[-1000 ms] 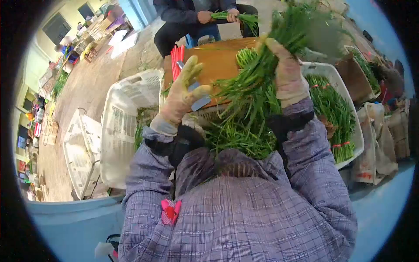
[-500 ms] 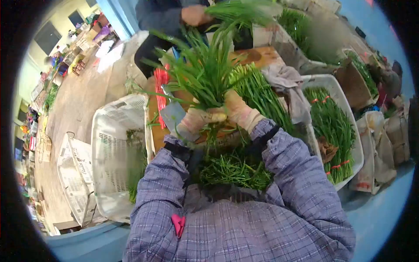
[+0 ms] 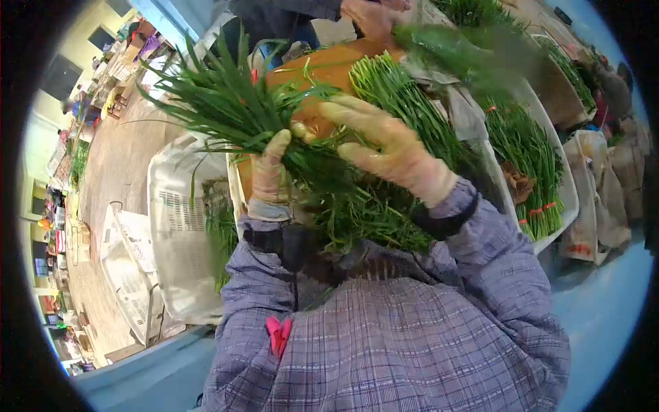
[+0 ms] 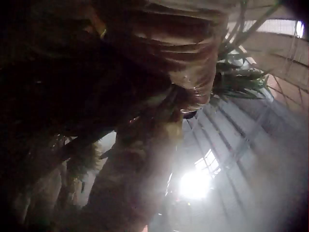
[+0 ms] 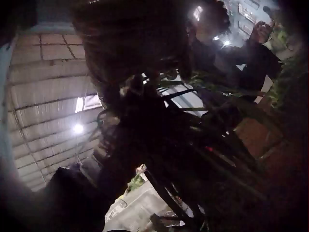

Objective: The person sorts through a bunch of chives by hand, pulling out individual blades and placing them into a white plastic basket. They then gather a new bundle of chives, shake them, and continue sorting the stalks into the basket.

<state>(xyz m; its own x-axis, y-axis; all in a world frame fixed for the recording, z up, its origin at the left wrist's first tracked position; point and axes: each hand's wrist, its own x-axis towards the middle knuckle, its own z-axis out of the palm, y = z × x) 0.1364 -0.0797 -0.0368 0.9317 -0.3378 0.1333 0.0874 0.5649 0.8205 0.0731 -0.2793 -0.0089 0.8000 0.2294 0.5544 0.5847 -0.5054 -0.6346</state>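
Observation:
My gloved left hand point(image 3: 271, 175) grips a bunch of garlic chives point(image 3: 230, 113), its long green leaves fanning to the upper left in the head view. The thumb stands up against the stalks. Just to the right, my gloved right hand point(image 3: 398, 154) has its fingers extended towards the bunch, with thumb and fingers apart and nothing between them. Below both hands lies a heap of loose green leaves point(image 3: 374, 216). Beyond the right hand, a row of trimmed chives point(image 3: 391, 86) rests on the brown board point(image 3: 329, 62). Both wrist views are very dark.
A white plastic crate point(image 3: 165, 240) with some greens stands at the left. In the right-hand crate point(image 3: 573, 206) lie chive bundles point(image 3: 532, 165) tied with red bands. A grey cloth point(image 3: 467, 113) hangs beside the board. Opposite, another person's hand point(image 3: 371, 17) is near blurred greens.
Both hands came together around the chives at the middle, then parted. The bunch moved left in the left hand, while the right hand let go and opened. The view also shifted.

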